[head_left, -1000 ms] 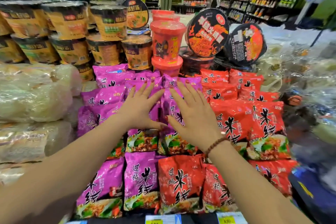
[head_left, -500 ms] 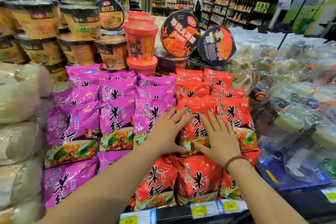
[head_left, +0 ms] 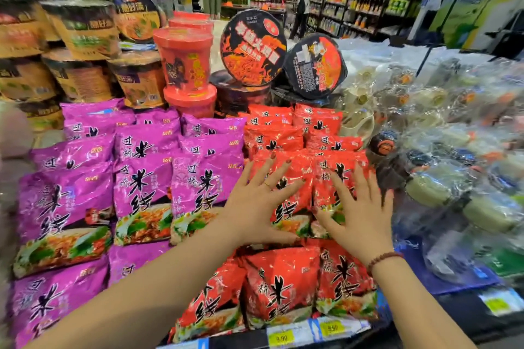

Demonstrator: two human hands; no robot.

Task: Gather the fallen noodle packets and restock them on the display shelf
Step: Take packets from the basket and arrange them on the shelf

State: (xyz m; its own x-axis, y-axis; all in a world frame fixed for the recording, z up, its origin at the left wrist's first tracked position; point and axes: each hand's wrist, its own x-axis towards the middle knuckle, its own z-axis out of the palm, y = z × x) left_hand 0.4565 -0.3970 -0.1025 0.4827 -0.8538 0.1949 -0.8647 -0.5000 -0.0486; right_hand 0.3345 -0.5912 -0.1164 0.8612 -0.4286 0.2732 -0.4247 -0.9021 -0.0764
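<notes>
Red noodle packets [head_left: 280, 280] stand in rows on the right half of the display shelf [head_left: 243, 341], and purple noodle packets [head_left: 141, 187] fill the left half. My left hand [head_left: 258, 201] lies flat with spread fingers on a red packet in the middle row. Beside it, my right hand [head_left: 360, 207] presses flat on the neighbouring red packet [head_left: 326, 178]. Neither hand grips anything.
Noodle cups [head_left: 85, 31] and red tubs [head_left: 184, 59] are stacked behind the packets, with black round bowls [head_left: 252, 48] leaning upright. Clear-wrapped goods [head_left: 453, 150] lie to the right. Yellow price tags [head_left: 306, 333] line the shelf edge. A person [head_left: 303, 5] stands in the far aisle.
Both hands have shifted from the purple packets rightward onto the red packets, and the view has turned right with them. In the last half second they stay flat there.
</notes>
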